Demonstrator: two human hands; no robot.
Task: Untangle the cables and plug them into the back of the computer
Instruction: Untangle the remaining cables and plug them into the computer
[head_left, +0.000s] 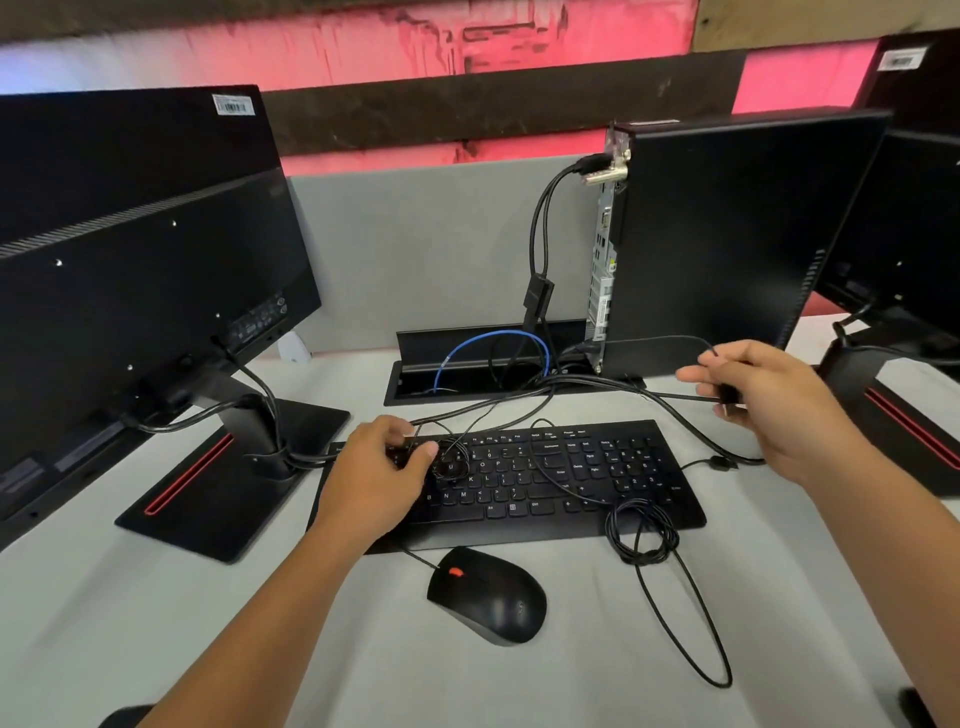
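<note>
Pale grey desk (208, 639) with computer gear standing and lying on it.

On it lie a flat black keyboard (545, 483), a black mouse with a red wheel (488, 597) just in front, and a coil of thin black cable (644, 535). A black monitor stand with a red stripe (228, 483) sits left; a slim black computer case (727, 234) stands upright behind, apparently on the desk.

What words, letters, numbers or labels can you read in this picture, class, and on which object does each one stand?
"O", "P", "K", "L", "B", "N", "M": key letters on the keyboard; its other legends are blurred.
Barcode sticker on the left monitor: too small.
Port labels on the left monitor: unreadable.
Sticker on the computer: unreadable.
Barcode label, top right: blurred.
</note>
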